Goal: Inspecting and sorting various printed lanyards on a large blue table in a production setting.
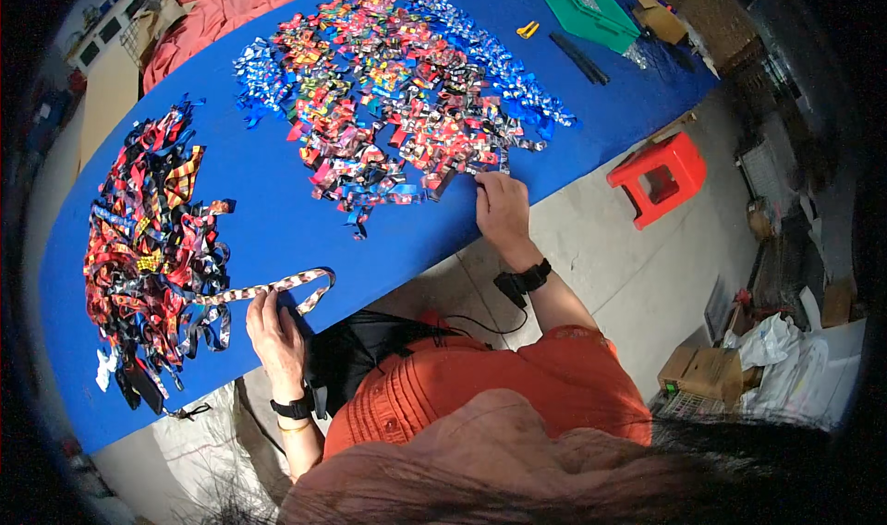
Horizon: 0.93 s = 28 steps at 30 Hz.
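At the table's front edge, my left hand (275, 338) has its fingertips closed over a checkered light-and-dark strap (242, 294). The strap runs out of a tangled pile of multicolored straps (152, 238) on the left and loops round beyond my fingers. Over to the right, my right hand (504, 213) pinches a small dark strip at the near edge of a wide heap of short folded ribbon pieces (397, 91). Its fingertips partly hide that strip. Shiny blue ribbon pieces (531, 91) lie along the heap's right side and at its far left.
Both piles rest on a blue table (249, 192). A green tray (587, 12), yellow cutter (528, 30) and dark rods (579, 58) lie at the far right. A red stool (679, 160) stands on the floor; cardboard boxes (702, 372) and plastic bags sit lower right.
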Available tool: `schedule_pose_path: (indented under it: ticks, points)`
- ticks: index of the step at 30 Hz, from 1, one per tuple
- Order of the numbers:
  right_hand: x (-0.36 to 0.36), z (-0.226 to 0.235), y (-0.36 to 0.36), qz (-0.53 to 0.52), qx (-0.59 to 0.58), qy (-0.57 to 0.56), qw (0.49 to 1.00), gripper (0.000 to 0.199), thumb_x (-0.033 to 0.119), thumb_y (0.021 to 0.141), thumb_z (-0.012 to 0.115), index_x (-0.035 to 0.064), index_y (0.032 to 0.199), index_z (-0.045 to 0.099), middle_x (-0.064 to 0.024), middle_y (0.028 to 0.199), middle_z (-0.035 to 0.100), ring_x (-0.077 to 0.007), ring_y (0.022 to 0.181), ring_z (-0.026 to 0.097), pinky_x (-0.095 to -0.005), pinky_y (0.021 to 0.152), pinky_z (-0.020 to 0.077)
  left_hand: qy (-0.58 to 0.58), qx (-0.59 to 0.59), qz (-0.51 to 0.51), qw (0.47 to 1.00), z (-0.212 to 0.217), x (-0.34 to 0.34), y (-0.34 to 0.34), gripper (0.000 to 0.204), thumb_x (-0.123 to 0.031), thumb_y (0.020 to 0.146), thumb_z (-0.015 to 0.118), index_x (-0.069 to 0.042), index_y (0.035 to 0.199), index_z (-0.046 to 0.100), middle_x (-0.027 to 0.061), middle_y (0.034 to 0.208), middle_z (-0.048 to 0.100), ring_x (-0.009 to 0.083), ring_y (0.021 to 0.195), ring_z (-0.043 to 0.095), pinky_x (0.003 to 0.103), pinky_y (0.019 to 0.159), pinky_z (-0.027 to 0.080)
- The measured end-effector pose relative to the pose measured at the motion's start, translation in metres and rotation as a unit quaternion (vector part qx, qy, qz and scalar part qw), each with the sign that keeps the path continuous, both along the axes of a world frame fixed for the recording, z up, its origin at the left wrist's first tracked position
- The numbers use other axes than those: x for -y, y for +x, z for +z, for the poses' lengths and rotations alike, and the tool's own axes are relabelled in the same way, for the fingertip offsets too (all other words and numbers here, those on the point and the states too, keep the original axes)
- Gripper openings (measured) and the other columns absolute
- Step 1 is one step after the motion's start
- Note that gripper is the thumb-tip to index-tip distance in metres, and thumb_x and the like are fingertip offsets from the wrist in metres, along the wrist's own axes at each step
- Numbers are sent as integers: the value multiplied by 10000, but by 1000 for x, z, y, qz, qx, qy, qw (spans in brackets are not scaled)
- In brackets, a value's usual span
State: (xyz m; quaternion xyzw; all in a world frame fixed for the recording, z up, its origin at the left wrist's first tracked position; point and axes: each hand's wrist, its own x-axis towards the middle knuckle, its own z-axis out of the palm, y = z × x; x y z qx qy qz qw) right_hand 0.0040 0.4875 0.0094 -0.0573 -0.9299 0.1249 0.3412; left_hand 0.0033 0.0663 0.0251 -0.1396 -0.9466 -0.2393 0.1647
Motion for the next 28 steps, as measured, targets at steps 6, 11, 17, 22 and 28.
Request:
schedule_pose_path:
  ticks: [6, 11, 17, 22, 28]
  points:
    - [32, 25, 5, 64, -32, -17, 997, 263, 82, 850, 645, 72, 1110, 602, -132, 1097, 621, -326, 1041, 587, -457, 929, 435, -64, -14, 4, 998, -2, 7, -4, 395, -109, 942, 587, -8, 1322, 548, 213, 1421, 490, 382, 1372, 412, 503, 1128, 314]
    - [100, 35, 3, 315, 44, 21, 948, 280, 111, 840, 661, 67, 1115, 631, -110, 1125, 623, -315, 1058, 592, -446, 932, 449, -114, 44, 2, 993, -11, 6, -6, 477, -243, 973, 574, -38, 1398, 501, 193, 1489, 432, 359, 1435, 331, 548, 1183, 206]
    - [171, 42, -5, 478, 85, -5, 874, 339, 147, 842, 667, 57, 1167, 626, -133, 1252, 596, -308, 1180, 558, -441, 1010, 422, -114, 44, -4, 992, -14, 2, 4, 485, -240, 988, 544, -38, 1425, 478, 215, 1487, 425, 366, 1424, 348, 559, 1191, 178]
    - [193, 44, -13, 546, 143, 38, 824, 477, 221, 865, 672, 62, 1297, 542, -151, 1413, 496, -310, 1320, 457, -482, 1081, 347, -113, 47, -8, 992, -15, -3, 15, 470, -217, 983, 539, -32, 1411, 477, 230, 1470, 430, 386, 1404, 367, 570, 1177, 206]
    - [186, 17, -10, 524, 219, 61, 821, 547, 286, 889, 672, 118, 1386, 515, -151, 1483, 451, -310, 1425, 365, -515, 1138, 282, -70, 56, -26, 996, -13, -5, 25, 475, -199, 971, 547, -42, 1414, 476, 236, 1459, 438, 392, 1389, 383, 569, 1174, 218]
